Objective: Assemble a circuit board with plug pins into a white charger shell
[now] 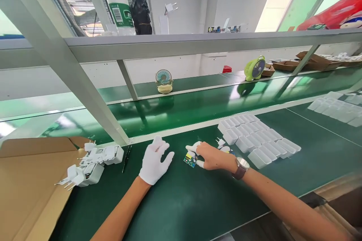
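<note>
Circuitry is seen at the centre of the frame: a small green printed circuit board (190, 159) with yellow and blue components lies on the dark green work mat (181, 203), tilted slightly. It is touched at its right edge by the right hand (210, 157), which is bare apart from white finger cots on the thumb and forefinger; the fingers are curled narrowly about the board, and a brown-strapped wristwatch (241, 168) is worn on that wrist. The left hand (155, 160), covered by a white fabric glove, is laid flat and spread wide on the mat just left of the board, holding nothing. Rows of white plastic charger shells (256, 137) are ranged to the right of centre. White plug adapters with metal prongs (90, 163) are heaped at lower left, beside a brown cardboard sheet (25, 180).
</note>
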Tool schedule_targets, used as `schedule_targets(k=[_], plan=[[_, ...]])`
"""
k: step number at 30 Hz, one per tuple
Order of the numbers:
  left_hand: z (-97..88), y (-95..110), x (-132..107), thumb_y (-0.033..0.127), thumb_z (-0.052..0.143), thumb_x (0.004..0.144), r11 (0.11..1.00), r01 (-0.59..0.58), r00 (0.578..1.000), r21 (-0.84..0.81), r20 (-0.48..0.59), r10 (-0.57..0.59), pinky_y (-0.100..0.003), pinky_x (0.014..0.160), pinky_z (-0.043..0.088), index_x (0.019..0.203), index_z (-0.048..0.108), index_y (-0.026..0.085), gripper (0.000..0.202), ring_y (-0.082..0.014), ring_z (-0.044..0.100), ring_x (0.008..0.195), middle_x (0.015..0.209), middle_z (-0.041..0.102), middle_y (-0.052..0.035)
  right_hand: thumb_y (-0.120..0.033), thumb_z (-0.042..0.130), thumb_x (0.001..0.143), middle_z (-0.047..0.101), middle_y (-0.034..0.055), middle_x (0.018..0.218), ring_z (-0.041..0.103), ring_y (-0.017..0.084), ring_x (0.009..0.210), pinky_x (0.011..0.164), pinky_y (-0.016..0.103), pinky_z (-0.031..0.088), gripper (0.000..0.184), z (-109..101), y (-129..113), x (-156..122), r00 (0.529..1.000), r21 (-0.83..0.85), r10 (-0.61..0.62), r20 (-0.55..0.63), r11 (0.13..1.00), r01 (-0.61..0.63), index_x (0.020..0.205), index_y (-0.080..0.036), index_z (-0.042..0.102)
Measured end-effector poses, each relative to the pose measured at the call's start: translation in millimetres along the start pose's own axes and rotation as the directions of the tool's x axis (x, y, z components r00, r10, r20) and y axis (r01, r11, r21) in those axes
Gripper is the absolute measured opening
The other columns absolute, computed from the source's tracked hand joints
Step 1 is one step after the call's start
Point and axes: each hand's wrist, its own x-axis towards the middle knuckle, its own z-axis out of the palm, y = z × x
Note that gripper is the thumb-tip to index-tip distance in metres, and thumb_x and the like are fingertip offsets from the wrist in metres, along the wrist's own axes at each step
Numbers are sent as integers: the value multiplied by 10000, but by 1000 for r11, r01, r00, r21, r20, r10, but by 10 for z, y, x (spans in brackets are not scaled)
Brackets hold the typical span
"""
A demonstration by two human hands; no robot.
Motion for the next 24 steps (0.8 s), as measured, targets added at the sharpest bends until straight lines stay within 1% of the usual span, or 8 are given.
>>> schedule_targets(k=[2, 4, 7, 9, 12, 15, 20, 24], plan=[[-50, -94, 55, 359, 666, 905, 988, 150, 979, 29, -141, -144, -485, 1095, 406, 1293, 601, 197, 426, -337, 504, 1288, 1333, 586, -154, -220, 670, 835, 680, 88, 988, 634, 261, 936, 811, 354, 491, 753, 12, 24, 28, 998, 71, 60, 23, 996, -62, 1542, -180, 415], [-50, -217, 98, 414, 695, 873, 952, 305, 940, -26, -153, -305, -517, 1130, 382, 1446, 473, 176, 659, -359, 449, 1352, 1449, 484, -182, -253, 703, 825, 665, 87, 1025, 622, 241, 925, 780, 316, 479, 793, 33, 46, 20, 995, 144, 99, 28, 984, -102, 1553, -189, 396], [4, -406, 136, 520, 755, 776, 844, 517, 856, -143, 56, -514, -526, 1087, 427, 1576, 273, 161, 1000, -343, 553, 1233, 1473, 434, -199, -234, 685, 826, 649, 100, 1034, 602, 244, 964, 766, 293, 466, 746, 79, 55, -11, 992, 192, 113, 47, 974, -120, 1526, -170, 437], [30, -495, 157, 532, 791, 717, 791, 586, 808, -176, 197, -555, -525, 1083, 426, 1595, 234, 167, 1102, -342, 577, 1206, 1484, 430, -200, -207, 670, 813, 645, 97, 994, 590, 254, 967, 766, 297, 466, 680, 92, 26, -12, 995, 204, 99, 23, 974, -102, 1469, -156, 498], [15, -547, 204, 453, 778, 730, 810, 535, 827, -239, 345, -444, -486, 1081, 431, 1501, 417, 186, 892, -325, 583, 1214, 1428, 527, -155, -165, 656, 781, 631, 81, 964, 585, 249, 934, 794, 318, 480, 527, 39, -73, 37, 992, 243, 73, -108, 969, -45, 1304, -164, 597], [-24, -519, 239, 420, 773, 728, 830, 487, 831, -272, 437, -345, -441, 976, 505, 1284, 596, 193, 627, -274, 648, 1039, 1172, 678, -76, -158, 628, 801, 609, 73, 1024, 590, 202, 847, 765, 310, 507, 394, -94, -190, 140, 972, 318, 77, -224, 948, -2, 1192, -190, 610], [-59, -336, 114, 399, 786, 726, 829, 490, 839, -269, 405, -364, -433, 947, 525, 1248, 580, 201, 595, -256, 648, 1017, 1151, 667, -58, -149, 630, 812, 595, 92, 1221, 641, 188, 910, 812, 334, 566, 564, -185, -281, 340, 928, 493, 147, -343, 869, 45, 1359, -248, 537], [-119, -120, -92, 309, 756, 767, 810, 492, 861, -318, 313, -400, -466, 1025, 508, 1292, 543, 237, 571, -259, 647, 1112, 1255, 636, -67, -160, 626, 837, 658, 70, 1113, 676, 181, 912, 804, 328, 593, 626, -14, -310, 375, 917, 652, 235, -322, 758, 35, 1437, -223, 460]])
